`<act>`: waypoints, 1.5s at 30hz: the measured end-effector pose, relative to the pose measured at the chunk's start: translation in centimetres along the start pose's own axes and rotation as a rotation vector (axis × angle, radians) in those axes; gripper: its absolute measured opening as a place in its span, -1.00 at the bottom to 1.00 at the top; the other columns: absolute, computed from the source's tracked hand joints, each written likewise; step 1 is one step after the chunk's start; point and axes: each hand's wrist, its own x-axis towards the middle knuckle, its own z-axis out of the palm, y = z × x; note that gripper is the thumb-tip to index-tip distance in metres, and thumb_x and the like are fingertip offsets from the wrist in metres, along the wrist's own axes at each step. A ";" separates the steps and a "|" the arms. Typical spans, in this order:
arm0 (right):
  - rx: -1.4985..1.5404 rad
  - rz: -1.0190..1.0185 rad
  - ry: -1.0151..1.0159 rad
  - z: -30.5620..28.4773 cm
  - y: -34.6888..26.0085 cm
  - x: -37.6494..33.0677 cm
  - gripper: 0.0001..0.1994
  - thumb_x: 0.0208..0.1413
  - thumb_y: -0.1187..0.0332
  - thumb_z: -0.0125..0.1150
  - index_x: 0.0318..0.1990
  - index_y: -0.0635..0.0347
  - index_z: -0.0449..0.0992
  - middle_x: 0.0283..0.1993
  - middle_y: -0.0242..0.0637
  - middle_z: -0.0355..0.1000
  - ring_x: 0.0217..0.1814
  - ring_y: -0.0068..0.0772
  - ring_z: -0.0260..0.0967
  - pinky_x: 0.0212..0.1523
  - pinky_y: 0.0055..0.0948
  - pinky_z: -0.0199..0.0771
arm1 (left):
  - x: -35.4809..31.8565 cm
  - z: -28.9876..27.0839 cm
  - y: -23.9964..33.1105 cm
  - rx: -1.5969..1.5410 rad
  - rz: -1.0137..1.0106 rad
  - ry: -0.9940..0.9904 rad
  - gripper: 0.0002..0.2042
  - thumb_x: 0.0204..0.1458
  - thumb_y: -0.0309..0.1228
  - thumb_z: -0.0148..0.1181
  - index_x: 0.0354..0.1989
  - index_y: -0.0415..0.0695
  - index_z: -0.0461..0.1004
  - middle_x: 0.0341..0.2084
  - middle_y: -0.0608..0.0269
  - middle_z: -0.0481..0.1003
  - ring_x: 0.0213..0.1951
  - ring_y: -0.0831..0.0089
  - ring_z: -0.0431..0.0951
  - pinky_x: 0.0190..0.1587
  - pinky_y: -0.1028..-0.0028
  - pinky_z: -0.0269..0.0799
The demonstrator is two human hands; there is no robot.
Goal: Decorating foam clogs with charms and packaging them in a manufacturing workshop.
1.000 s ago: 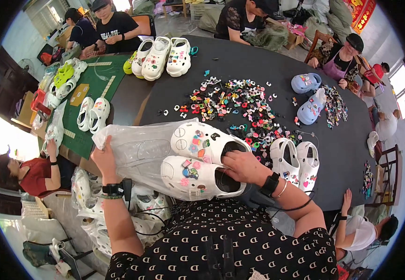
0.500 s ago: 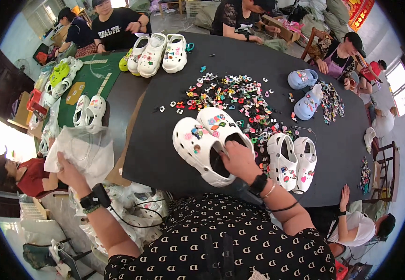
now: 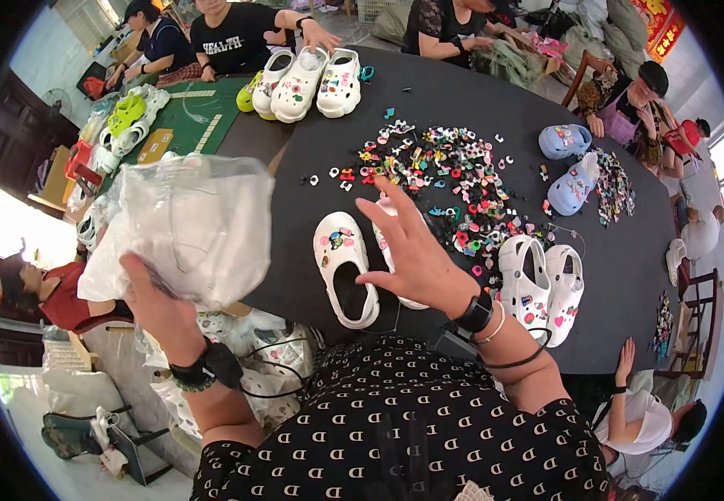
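My left hand grips a clear plastic bag, wrinkled and whitish, held up left of the table's near edge. What is inside it, if anything, I cannot make out. My right hand hovers with fingers spread, holding nothing. Below it on the black tabletop is a white clog with colourful charms, its heel toward me. The matching clog beside it is mostly hidden by my right hand. Just right of my wrist stands another pair of white clogs with charms.
Loose charms are heaped beyond my right hand. Blue clogs lie at the far right, more white clogs at the far edge. Below the table at left are bagged white clogs. Co-workers sit around; one person's hand reaches above the far clogs.
My right hand has let go of the white clogs, now on the table, and opened above them. My left hand has brought the bag rightward. A co-worker's hand has reached toward the far clogs.
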 end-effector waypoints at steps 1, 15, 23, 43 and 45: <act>-0.041 -0.116 0.045 -0.8 -0.7 0.7 0.03 -0.32 0.25 0.55 0.34 0.08 -0.02 0.42 0.12 -0.23 0.32 0.22 0.05 0.20 -0.17 0.30 | -1.4 0.4 0.6 -0.083 -0.038 -0.135 -0.47 0.24 -0.08 -0.05 0.14 -0.35 0.28 0.06 0.12 0.39 0.05 0.39 0.42 0.08 0.39 0.36; 1.377 0.347 -0.488 5.2 -1.8 -0.6 -0.70 0.16 0.60 -0.03 0.04 0.21 0.38 -0.44 -0.52 0.42 -0.43 -0.64 0.41 -0.40 -0.51 0.45 | -2.5 -1.5 -2.6 0.410 0.033 -0.532 -0.50 0.08 -0.32 0.24 0.12 -0.32 0.25 -0.05 0.03 0.42 -0.10 0.37 0.47 -0.04 0.39 0.39; 1.779 0.347 0.007 7.4 -3.2 0.7 -0.60 0.22 0.55 -0.03 0.21 0.06 0.25 -0.08 -0.50 0.37 -0.40 -0.89 0.22 -0.50 -0.80 0.16 | -8.4 -2.8 -7.5 0.428 -0.129 -0.931 -0.46 0.16 -0.18 0.04 0.24 -0.21 0.16 0.11 0.03 0.34 0.12 0.24 0.37 0.16 0.25 0.31; 0.859 -0.166 -0.158 7.3 -2.9 -1.7 -0.32 -0.01 0.52 0.03 0.28 0.40 -0.10 0.19 0.17 0.17 0.21 0.15 0.18 0.19 -0.19 0.20 | -8.3 -3.3 -12.0 0.256 -0.376 -0.906 -0.52 0.15 -0.49 0.12 0.25 -0.26 0.17 0.11 0.16 0.35 0.12 0.35 0.37 0.15 0.34 0.29; 0.829 -0.138 -0.250 5.7 -2.8 -1.4 -0.33 -0.01 0.50 0.05 0.28 0.38 -0.07 0.15 0.16 0.22 0.18 0.13 0.23 0.15 -0.19 0.25 | -8.6 -1.4 -10.3 0.113 -0.477 -0.816 -0.46 0.12 -0.50 0.14 0.27 -0.25 0.13 0.12 0.15 0.34 0.13 0.35 0.36 0.18 0.33 0.27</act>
